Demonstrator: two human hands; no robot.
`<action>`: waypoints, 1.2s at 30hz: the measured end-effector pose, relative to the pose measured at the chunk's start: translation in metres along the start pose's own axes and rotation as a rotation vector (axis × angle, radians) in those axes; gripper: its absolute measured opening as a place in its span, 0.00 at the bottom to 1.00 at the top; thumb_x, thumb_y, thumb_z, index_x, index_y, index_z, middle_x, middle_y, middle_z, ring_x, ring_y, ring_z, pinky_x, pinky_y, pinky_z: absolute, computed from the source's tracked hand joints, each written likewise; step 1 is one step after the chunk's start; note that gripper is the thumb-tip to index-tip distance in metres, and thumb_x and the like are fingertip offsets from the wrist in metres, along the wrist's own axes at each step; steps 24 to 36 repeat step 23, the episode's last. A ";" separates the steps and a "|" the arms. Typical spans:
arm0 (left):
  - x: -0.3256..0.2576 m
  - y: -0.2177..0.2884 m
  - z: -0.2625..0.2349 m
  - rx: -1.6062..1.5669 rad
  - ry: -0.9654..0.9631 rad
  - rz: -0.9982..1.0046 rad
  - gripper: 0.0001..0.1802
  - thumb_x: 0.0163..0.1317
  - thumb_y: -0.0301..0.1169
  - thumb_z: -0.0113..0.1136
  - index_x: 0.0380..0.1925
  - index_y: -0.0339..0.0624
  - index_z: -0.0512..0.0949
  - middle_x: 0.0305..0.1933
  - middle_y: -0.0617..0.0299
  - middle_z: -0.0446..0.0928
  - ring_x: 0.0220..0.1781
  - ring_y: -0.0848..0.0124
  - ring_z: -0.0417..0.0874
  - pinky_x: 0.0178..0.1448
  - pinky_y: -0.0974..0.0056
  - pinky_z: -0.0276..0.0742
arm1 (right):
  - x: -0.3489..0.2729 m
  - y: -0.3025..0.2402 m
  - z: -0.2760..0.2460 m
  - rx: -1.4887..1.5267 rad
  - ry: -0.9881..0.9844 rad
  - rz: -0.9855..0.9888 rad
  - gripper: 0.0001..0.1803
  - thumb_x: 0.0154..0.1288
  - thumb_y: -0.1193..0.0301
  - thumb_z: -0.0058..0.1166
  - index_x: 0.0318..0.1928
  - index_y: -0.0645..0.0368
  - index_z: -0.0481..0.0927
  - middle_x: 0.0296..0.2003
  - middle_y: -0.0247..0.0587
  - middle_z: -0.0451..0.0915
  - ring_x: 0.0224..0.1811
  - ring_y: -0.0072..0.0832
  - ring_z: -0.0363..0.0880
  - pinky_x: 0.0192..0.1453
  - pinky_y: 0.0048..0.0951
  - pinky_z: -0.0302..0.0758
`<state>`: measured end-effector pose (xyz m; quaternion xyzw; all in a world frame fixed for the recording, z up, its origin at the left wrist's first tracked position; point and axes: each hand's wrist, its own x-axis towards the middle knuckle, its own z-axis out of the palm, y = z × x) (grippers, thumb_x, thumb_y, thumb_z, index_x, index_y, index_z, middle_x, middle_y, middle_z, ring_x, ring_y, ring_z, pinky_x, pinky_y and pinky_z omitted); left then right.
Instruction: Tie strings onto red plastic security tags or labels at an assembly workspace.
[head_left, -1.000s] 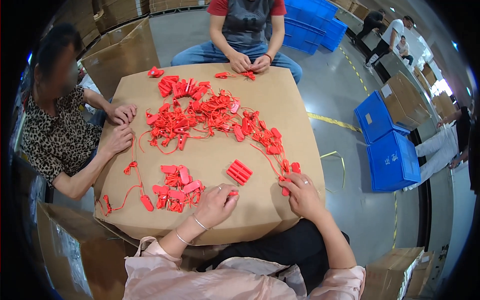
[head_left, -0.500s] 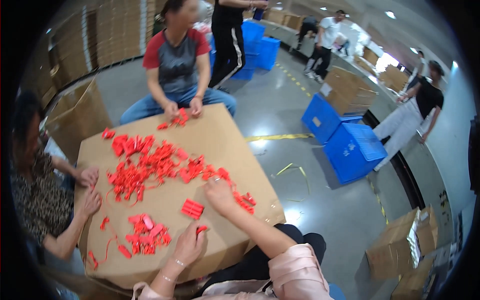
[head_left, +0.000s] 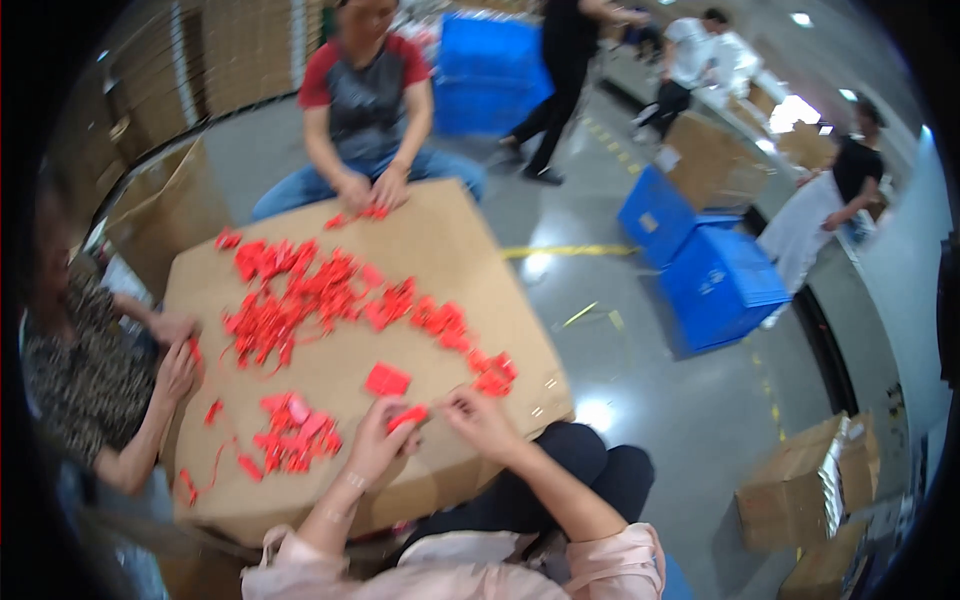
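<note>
At the near edge of a cardboard-topped work surface (head_left: 470,240), my left hand (head_left: 375,445) is closed round a small red piece (head_left: 407,416), its exact kind too blurred to tell. Close beside it on the right, my right hand (head_left: 482,425) has its fingers pinched together; whatever they grip is too small to make out. Just beyond my left hand lies a flat red block (head_left: 386,379). A large loose heap of red pieces and cords (head_left: 310,300) spreads across the middle, trailing toward a red cluster (head_left: 493,374) beyond my right hand. Another red pile (head_left: 295,435) lies to the left.
A co-worker in a red-sleeved shirt (head_left: 365,110) handles red pieces at the far side. Another, in a patterned top (head_left: 85,385), works at the left edge. Blue bins (head_left: 715,285) and cardboard boxes (head_left: 790,485) stand on the floor to the right. Other people stand farther back.
My right hand has drawn back from the red pieces toward my left hand. My left hand, still holding the red piece, has risen slightly. A background person in black has shifted right.
</note>
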<state>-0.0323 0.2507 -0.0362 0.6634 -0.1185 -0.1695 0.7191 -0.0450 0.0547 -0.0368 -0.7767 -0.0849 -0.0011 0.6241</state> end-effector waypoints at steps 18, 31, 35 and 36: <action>-0.002 0.006 0.020 -0.057 -0.118 -0.227 0.17 0.63 0.24 0.48 0.52 0.33 0.67 0.33 0.57 0.79 0.33 0.74 0.82 0.36 0.74 0.75 | -0.026 -0.012 -0.003 -0.556 0.211 -0.333 0.04 0.52 0.74 0.58 0.30 0.58 0.78 0.27 0.37 0.73 0.22 0.32 0.76 0.25 0.30 0.73; 0.000 0.006 0.019 -0.039 -0.132 -0.227 0.17 0.63 0.23 0.48 0.52 0.34 0.68 0.33 0.58 0.79 0.33 0.73 0.81 0.40 0.72 0.77 | -0.025 -0.014 -0.004 -0.588 0.199 -0.342 0.04 0.53 0.73 0.57 0.30 0.56 0.77 0.27 0.36 0.72 0.24 0.33 0.76 0.26 0.32 0.73; 0.000 0.006 0.019 -0.039 -0.132 -0.227 0.17 0.63 0.23 0.48 0.52 0.34 0.68 0.33 0.58 0.79 0.33 0.73 0.81 0.40 0.72 0.77 | -0.025 -0.014 -0.004 -0.588 0.199 -0.342 0.04 0.53 0.73 0.57 0.30 0.56 0.77 0.27 0.36 0.72 0.24 0.33 0.76 0.26 0.32 0.73; 0.000 0.006 0.019 -0.039 -0.132 -0.227 0.17 0.63 0.23 0.48 0.52 0.34 0.68 0.33 0.58 0.79 0.33 0.73 0.81 0.40 0.72 0.77 | -0.025 -0.014 -0.004 -0.588 0.199 -0.342 0.04 0.53 0.73 0.57 0.30 0.56 0.77 0.27 0.36 0.72 0.24 0.33 0.76 0.26 0.32 0.73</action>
